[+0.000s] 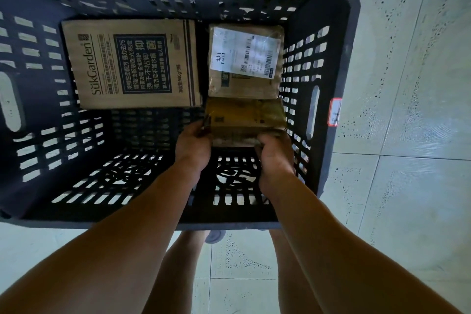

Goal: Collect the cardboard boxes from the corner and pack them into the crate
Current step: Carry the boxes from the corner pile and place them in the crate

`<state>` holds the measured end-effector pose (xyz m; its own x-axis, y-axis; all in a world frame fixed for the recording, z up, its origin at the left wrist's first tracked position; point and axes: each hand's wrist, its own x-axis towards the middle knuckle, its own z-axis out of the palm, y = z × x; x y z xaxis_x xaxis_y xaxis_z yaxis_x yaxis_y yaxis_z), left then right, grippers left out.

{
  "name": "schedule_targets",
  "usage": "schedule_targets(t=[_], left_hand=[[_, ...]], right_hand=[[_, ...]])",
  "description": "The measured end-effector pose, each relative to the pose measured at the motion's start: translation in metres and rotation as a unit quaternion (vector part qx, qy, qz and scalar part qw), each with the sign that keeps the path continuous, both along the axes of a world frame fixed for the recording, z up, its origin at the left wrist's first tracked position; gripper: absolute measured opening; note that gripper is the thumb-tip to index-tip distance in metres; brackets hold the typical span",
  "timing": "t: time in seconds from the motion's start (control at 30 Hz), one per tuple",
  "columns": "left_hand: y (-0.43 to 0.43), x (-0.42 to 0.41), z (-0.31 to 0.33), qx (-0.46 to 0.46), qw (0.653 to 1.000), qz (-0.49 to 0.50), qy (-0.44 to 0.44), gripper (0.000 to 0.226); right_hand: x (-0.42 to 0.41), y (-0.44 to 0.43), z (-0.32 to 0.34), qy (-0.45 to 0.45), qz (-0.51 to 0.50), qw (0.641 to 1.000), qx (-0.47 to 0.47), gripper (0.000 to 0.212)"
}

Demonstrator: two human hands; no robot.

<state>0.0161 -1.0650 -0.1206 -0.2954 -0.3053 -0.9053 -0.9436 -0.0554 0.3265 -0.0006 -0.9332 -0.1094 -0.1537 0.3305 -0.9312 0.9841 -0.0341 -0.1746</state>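
Observation:
I look straight down into a dark slotted plastic crate (pixel 328 64). A large printed cardboard box (pixel 132 64) lies flat on its floor at the far left. To its right lies a taped box with a white shipping label (pixel 246 58). Just in front of that one, a small taped cardboard box (pixel 244 117) rests low against the crate's right side. My left hand (pixel 193 145) grips its left near corner and my right hand (pixel 274 153) grips its right near corner.
The crate stands on pale speckled floor tiles (pixel 407 84), with a red-edged tag (pixel 334 111) on its right rim. The near half of the crate floor holds no boxes. A leg and a wheel (pixel 216 236) show below the near rim.

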Motion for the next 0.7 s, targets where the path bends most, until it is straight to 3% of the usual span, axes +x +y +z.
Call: schedule_targets(t=[0.23,0.5,0.7], left_hand=[[0.006,0.003,-0.013,-0.050,0.998,-0.001,-0.029,0.029],[0.003,-0.001,-0.021,-0.098,0.995,0.002,-0.005,0.032],[-0.001,-0.009,-0.023,-0.073,0.997,0.007,0.010,0.018]], right_hand=[[0.002,-0.003,-0.002,0.024,0.055,0.998,0.008,0.061],[0.005,-0.016,-0.007,0.117,0.249,0.961,0.013,0.066],[-0.006,-0.011,-0.008,0.088,0.343,0.935,0.018,0.047]])
